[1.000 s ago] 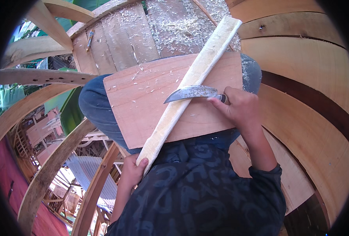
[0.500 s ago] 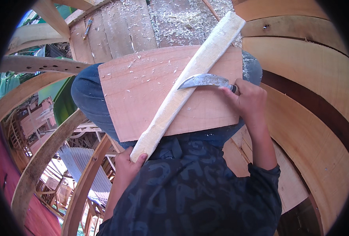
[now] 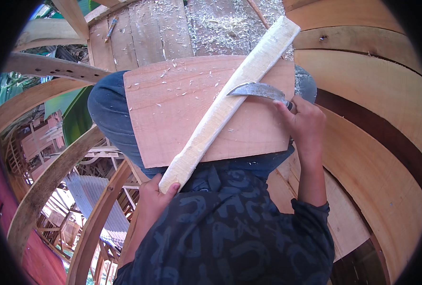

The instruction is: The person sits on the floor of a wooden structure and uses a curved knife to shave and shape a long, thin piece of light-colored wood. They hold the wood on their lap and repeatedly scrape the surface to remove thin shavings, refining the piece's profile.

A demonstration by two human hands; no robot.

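Note:
A long pale wooden stick (image 3: 230, 102) lies slanted across a flat reddish board (image 3: 182, 109) that rests on my lap. My left hand (image 3: 155, 199) grips the stick's near end at the board's lower edge. My right hand (image 3: 303, 126) holds a curved knife (image 3: 256, 90) by its handle. The blade lies against the stick's right side, about two thirds of the way up. Wood shavings are scattered on the board.
Curved wooden planks (image 3: 377, 109) of a hull rise on the right. Plank flooring (image 3: 173, 28) covered in shavings lies ahead, with a small tool (image 3: 111, 29) on it. Bent wooden ribs (image 3: 54, 175) stand to the left, with open drop below.
My right hand has drawn the knife farther up the stick. The view has shifted slightly, and the left hand keeps its grip on the near end.

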